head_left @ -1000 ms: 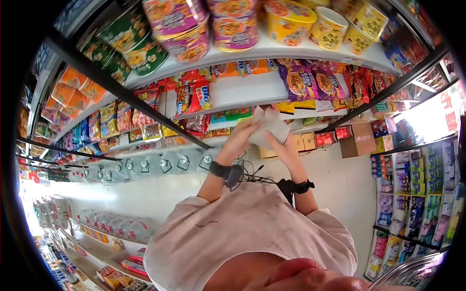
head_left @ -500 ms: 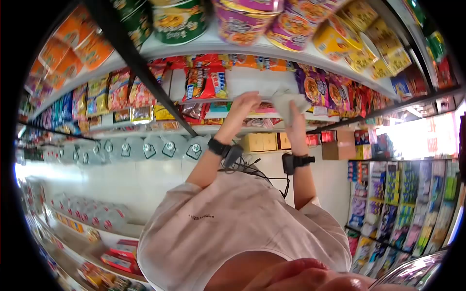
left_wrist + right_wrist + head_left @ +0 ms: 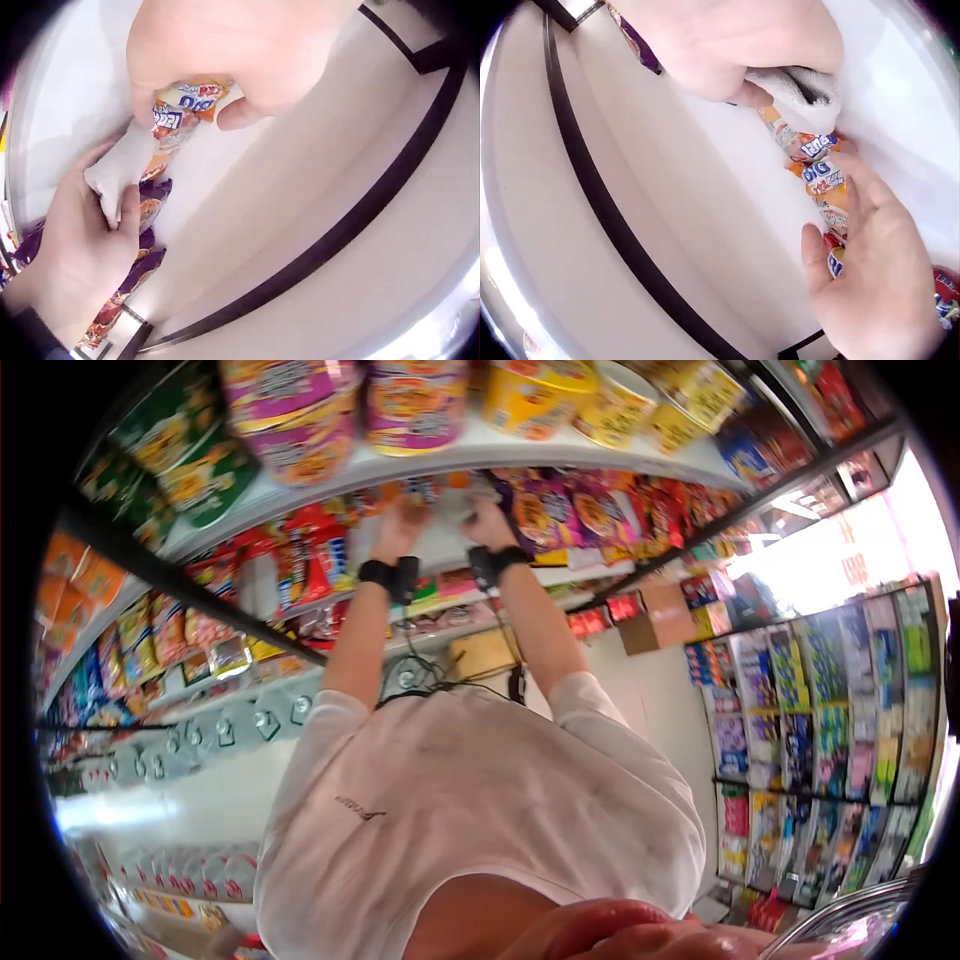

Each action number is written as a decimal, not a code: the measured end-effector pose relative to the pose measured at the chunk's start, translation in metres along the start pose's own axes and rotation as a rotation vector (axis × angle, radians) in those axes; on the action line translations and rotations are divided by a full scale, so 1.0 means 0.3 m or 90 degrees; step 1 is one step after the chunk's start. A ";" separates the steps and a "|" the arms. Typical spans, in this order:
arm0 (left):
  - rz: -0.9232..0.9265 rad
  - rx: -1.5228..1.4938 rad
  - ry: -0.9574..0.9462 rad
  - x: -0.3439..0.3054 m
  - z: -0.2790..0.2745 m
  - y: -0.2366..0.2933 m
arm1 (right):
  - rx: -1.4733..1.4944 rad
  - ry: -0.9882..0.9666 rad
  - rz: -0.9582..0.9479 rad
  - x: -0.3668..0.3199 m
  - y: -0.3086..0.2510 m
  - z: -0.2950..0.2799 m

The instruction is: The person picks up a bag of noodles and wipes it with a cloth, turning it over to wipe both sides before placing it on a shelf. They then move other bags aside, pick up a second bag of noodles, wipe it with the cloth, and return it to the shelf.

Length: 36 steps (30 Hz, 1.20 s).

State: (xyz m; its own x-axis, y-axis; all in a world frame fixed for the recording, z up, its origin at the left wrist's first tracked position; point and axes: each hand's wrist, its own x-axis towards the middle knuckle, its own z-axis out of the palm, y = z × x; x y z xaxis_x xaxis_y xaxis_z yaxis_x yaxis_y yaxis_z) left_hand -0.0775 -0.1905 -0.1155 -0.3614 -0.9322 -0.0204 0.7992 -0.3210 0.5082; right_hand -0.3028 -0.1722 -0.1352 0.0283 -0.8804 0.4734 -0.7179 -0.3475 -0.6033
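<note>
"What is being done?"

"A folded white cloth is gripped by the right hand, over the white shelf. Shiny orange packets are reached for by the open left hand. Touching can't be told."

"What's needed next?"

"Soft fingers, maybe, so nothing is squashed."

"And the round purple tubs?"

"Their insides can't be seen."

Cups on the upper shelf, packets on the shelf beneath, bottles lower left
</note>
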 end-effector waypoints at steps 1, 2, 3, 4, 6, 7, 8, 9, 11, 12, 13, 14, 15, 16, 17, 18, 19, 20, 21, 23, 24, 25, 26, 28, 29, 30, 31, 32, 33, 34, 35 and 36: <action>-0.069 -0.057 0.178 0.003 0.071 0.027 | -0.012 0.054 -0.050 0.010 -0.039 -0.019; -0.093 -0.073 0.214 -0.018 0.129 0.050 | 0.009 0.072 -0.072 0.023 -0.046 -0.010; -0.095 -0.063 0.204 -0.009 0.118 0.044 | 0.050 0.068 -0.068 0.030 -0.053 -0.017; -0.093 -0.053 0.197 -0.004 0.104 0.047 | 0.095 0.060 -0.067 0.041 -0.066 -0.017; -0.145 -0.022 0.153 0.034 0.057 0.054 | 0.090 0.014 -0.016 0.065 -0.068 -0.017; -0.169 -0.008 0.135 0.044 0.033 0.057 | 0.088 -0.014 0.009 0.066 -0.051 -0.010; -0.162 -0.003 0.129 0.059 0.012 0.055 | 0.039 -0.033 0.015 0.081 -0.034 -0.002; -0.153 0.003 0.127 0.064 0.003 0.048 | -0.009 -0.053 0.019 0.099 -0.009 0.013; -0.112 -0.016 0.063 0.014 0.019 0.039 | -0.001 -0.076 0.043 0.102 0.002 0.019; -0.073 -0.030 0.003 -0.039 0.045 0.042 | 0.062 -0.081 0.060 0.100 0.000 0.010; -0.019 0.014 -0.095 -0.030 -0.012 0.024 | 0.095 -0.080 -0.005 0.110 0.054 0.030; 0.041 0.049 -0.188 -0.018 -0.070 0.004 | 0.098 -0.086 -0.031 0.119 0.031 0.020; -0.037 -0.036 -0.031 -0.031 -0.032 0.003 | 0.090 -0.085 -0.038 0.119 0.036 0.026; -0.028 -0.028 0.022 -0.046 -0.006 -0.002 | 0.062 -0.078 -0.023 0.120 0.053 0.051; -0.091 -0.003 0.088 -0.051 0.048 0.025 | 0.035 -0.075 -0.012 0.117 0.066 0.065; -0.099 0.010 0.111 -0.060 0.042 0.030 | 0.020 -0.069 -0.010 0.119 0.079 0.077; -0.109 0.020 0.128 -0.060 0.039 0.028 | 0.008 -0.084 0.015 0.112 0.056 0.066; -0.122 0.032 0.142 -0.051 0.044 0.029 | 0.003 -0.098 0.032 0.120 0.033 0.056; -0.137 0.035 0.127 -0.060 0.045 0.035 | -0.006 -0.111 0.051 0.121 0.011 0.031; -0.098 0.063 0.109 -0.106 0.052 0.041 | -0.019 -0.119 0.066 0.134 -0.031 0.001; -0.083 0.075 0.101 -0.135 0.044 0.038 | -0.021 -0.115 0.060 0.142 -0.045 -0.002; -0.029 0.067 0.033 -0.136 -0.036 0.012 | -0.028 -0.082 0.006 0.143 -0.010 0.024; -0.024 0.083 0.039 -0.224 0.058 0.068 | -0.039 -0.048 -0.048 0.147 0.032 0.054; -0.045 0.141 0.065 -0.192 0.027 0.077 | -0.061 -0.123 0.039 0.160 0.097 0.077; -0.044 0.140 0.114 -0.191 0.016 0.078 | -0.104 -0.167 0.073 0.161 -0.023 0.014; -0.069 0.155 0.173 -0.204 0.075 0.120 | -0.112 -0.151 0.107 0.166 -0.086 -0.004; -0.069 0.167 0.173 -0.225 0.110 0.143 | -0.146 -0.140 0.078 0.175 -0.114 -0.020; -0.066 0.181 0.177 -0.254 0.137 0.158 | -0.175 -0.132 0.047 0.176 -0.151 -0.025; -0.064 0.186 0.176 -0.260 0.142 0.171 | -0.186 -0.127 0.056 0.185 -0.154 -0.008; -0.062 0.189 0.175 -0.257 0.143 0.173 | -0.199 -0.123 0.067 0.195 -0.141 0.013; -0.062 0.191 0.174 -0.261 0.143 0.173 | -0.214 -0.120 0.077 0.199 -0.130 0.036; -0.068 0.187 0.175 -0.267 0.141 0.170 | 0.092 0.001 0.223 0.191 -0.161 0.047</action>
State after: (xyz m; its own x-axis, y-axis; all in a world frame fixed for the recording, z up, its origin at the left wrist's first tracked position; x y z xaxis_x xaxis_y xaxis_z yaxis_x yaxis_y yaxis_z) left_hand -0.0283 -0.1252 -0.0516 -0.2610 -0.9192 -0.2949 0.5787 -0.3935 0.7143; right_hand -0.2567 -0.2105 -0.0880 -0.2024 -0.9537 0.2223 -0.5777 -0.0670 -0.8135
